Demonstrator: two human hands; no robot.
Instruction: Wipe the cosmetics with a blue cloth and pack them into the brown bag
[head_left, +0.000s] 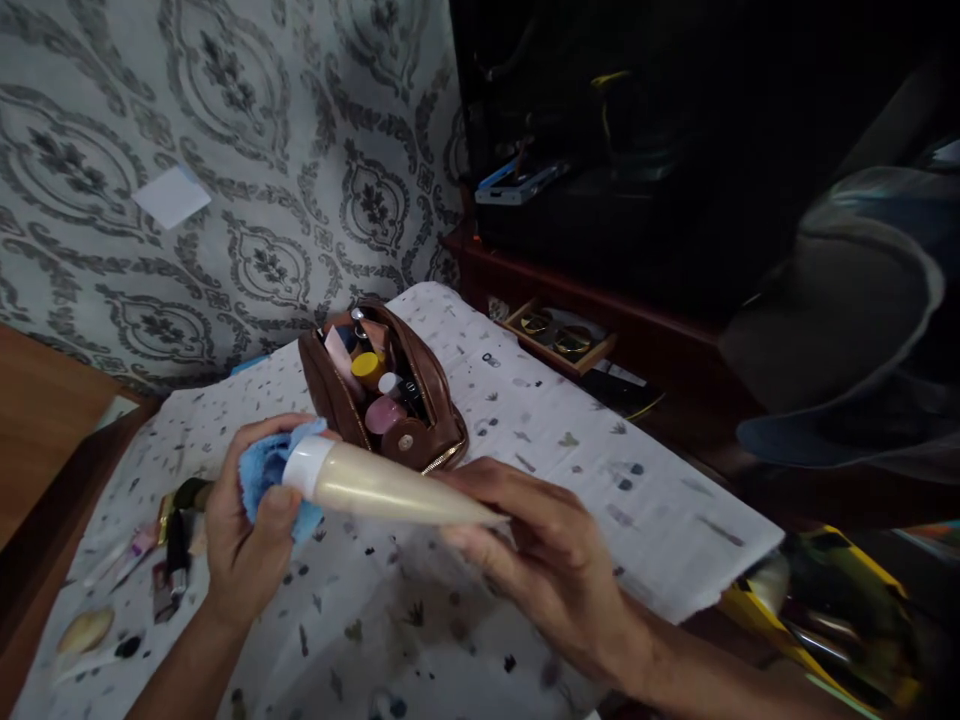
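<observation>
A cream-coloured squeeze tube (390,487) with a white cap (307,467) is held level above the table. My left hand (251,530) wraps a blue cloth (264,475) about the cap end, thumb pressed near the cap. The flat, tapering end of the tube sits between the thumb and fingers of my right hand (551,560). Just behind the tube stands an open brown toiletry bag (442,400), filled with several small containers, among them a yellow-lidded one (367,370) and a pink one (385,414).
A patterned white cloth (600,470) covers the table. Several cosmetics, including a dark tube (178,550), and a beige sponge-like piece (86,631) lie at the left. A small open drawer (562,340) is at the back right. A yellow-edged container (817,640) stands at lower right.
</observation>
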